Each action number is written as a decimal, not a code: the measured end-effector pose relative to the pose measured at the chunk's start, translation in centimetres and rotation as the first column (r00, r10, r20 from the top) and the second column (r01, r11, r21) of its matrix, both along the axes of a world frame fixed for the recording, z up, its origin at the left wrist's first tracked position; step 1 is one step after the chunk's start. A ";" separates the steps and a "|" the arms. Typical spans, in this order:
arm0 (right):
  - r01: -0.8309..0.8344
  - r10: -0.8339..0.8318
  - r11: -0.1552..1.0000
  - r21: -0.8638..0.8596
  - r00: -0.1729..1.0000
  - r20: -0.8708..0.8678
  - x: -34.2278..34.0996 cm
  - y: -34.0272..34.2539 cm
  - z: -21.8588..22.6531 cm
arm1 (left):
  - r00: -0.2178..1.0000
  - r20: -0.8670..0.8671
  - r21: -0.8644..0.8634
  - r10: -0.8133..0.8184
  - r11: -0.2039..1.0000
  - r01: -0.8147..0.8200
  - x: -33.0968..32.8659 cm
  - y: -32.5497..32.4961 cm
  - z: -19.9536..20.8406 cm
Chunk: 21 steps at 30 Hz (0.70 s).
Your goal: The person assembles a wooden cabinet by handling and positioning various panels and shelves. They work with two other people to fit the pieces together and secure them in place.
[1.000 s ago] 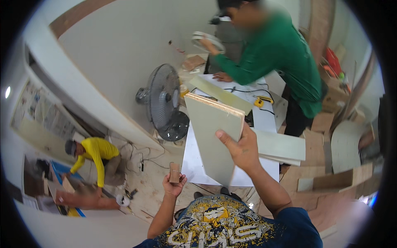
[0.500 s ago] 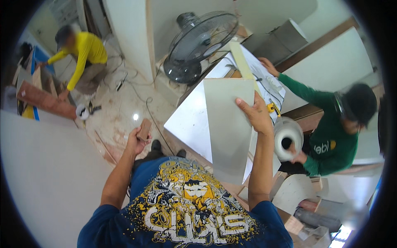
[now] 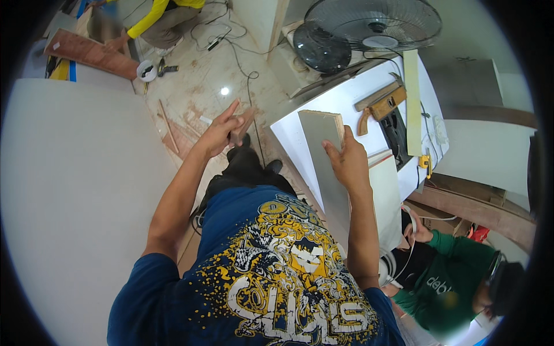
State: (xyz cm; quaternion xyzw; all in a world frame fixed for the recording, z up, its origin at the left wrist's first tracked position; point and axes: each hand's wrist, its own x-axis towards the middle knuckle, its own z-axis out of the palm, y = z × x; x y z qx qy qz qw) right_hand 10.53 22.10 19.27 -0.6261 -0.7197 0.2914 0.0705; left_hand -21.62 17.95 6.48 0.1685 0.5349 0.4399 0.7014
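My left hand [image 3: 219, 132] holds a short brown wood block [image 3: 244, 124] over the floor, its index finger stretched out along the block. With my right hand [image 3: 348, 160] I grip the edge of a grey-faced board [image 3: 316, 131], thumb on the face and fingers round the other side. The board stands tilted, its raw top edge showing, beside a white-topped table [image 3: 288, 128]. On that table lie a wooden tool with a curved handle [image 3: 381, 106], a black case [image 3: 395, 135] and a pale yellow strip [image 3: 412, 98].
A large fan [image 3: 375, 26] stands behind the table, near a yellow tape measure [image 3: 425, 162]. One person in green [image 3: 438, 277] handles white banding at right. Another in yellow [image 3: 154, 20] works far left, near a white bucket [image 3: 146, 71]. A large white panel [image 3: 86, 190] fills the left.
My view has shifted, with the table's tools now uncovered. The board has turned more edge-on in my right hand. My left hand has raised the block and stretched its index finger.
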 end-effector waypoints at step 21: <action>-0.102 0.118 0.981 -0.165 0.988 0.096 -8.1 2.7 -7.6 | 0.913 -0.012 -0.367 -0.408 0.851 0.375 -0.6 12.4 2.5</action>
